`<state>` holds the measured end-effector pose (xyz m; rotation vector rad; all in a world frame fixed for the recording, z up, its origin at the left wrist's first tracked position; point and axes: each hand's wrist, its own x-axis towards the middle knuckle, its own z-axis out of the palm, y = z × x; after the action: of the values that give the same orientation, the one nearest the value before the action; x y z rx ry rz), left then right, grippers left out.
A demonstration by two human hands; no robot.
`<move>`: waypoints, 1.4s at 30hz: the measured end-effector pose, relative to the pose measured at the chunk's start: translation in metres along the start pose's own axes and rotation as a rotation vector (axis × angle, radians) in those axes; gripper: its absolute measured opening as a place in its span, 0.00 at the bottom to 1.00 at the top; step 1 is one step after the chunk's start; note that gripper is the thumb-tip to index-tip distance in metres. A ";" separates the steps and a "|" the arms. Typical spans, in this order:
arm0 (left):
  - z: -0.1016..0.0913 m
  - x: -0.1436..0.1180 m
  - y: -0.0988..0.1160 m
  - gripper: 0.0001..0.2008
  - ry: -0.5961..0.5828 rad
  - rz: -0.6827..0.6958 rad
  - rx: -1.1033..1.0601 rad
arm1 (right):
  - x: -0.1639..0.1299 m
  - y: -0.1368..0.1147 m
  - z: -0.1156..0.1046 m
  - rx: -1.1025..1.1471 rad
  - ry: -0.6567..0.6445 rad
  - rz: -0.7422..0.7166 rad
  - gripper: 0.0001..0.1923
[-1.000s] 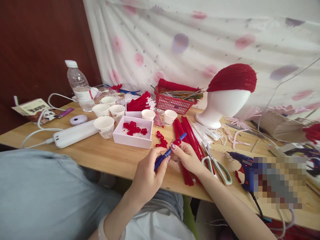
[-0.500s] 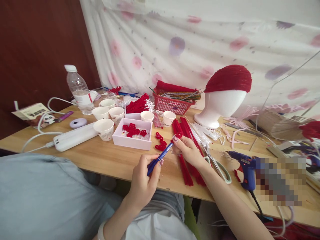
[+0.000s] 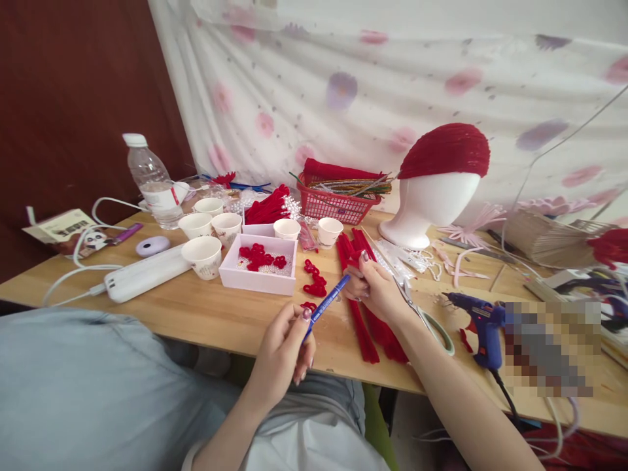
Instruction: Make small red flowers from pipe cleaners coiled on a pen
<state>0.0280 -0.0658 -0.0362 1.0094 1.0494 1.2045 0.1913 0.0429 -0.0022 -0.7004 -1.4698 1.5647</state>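
My left hand (image 3: 284, 350) is closed around a blue pen (image 3: 328, 301), which slants up to the right. The pen's upper end reaches the curled fingers of my right hand (image 3: 373, 286). Those fingers are pressed together, and whatever they hold, if anything, is hidden. Under and beside my right hand lie long red fuzzy pipe cleaners (image 3: 362, 340). Small red looped pieces (image 3: 314, 282) rest on the table between the hands and the box, and another red piece (image 3: 308, 305) shows just behind my left fingers.
A white box (image 3: 258, 281) holds red looped pieces and beads. Paper cups (image 3: 202, 256), a bottle (image 3: 156, 190) and a power bank (image 3: 147, 275) stand left. Scissors (image 3: 432, 327), a blue glue gun (image 3: 483, 327) and a foam head (image 3: 424, 209) are right. A red basket (image 3: 338, 206) sits behind.
The red loop pinched at the pen's upper end no longer shows there. My right hand has shifted slightly right and curled; my left fingers have changed their hold on the pen.
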 end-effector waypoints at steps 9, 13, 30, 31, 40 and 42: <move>0.002 0.005 -0.002 0.09 0.179 0.373 0.861 | 0.003 -0.017 -0.014 0.081 0.178 -0.163 0.32; 0.014 0.011 -0.007 0.09 0.263 0.302 1.339 | 0.003 -0.022 -0.012 0.184 0.153 -0.103 0.31; -0.004 0.017 0.024 0.21 -0.100 0.204 0.334 | -0.013 -0.002 0.008 0.418 -0.372 0.164 0.29; -0.006 0.015 0.024 0.23 -0.127 0.194 0.223 | -0.014 -0.001 0.009 0.382 -0.394 0.154 0.29; -0.003 0.017 0.022 0.23 -0.123 0.254 0.001 | -0.019 0.016 0.009 0.155 -0.606 0.243 0.29; -0.005 0.018 0.020 0.20 -0.138 0.184 -0.048 | -0.018 0.014 0.009 0.141 -0.642 0.264 0.28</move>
<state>0.0195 -0.0459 -0.0191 1.1539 0.8304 1.2821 0.1892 0.0232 -0.0178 -0.3226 -1.7389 2.2115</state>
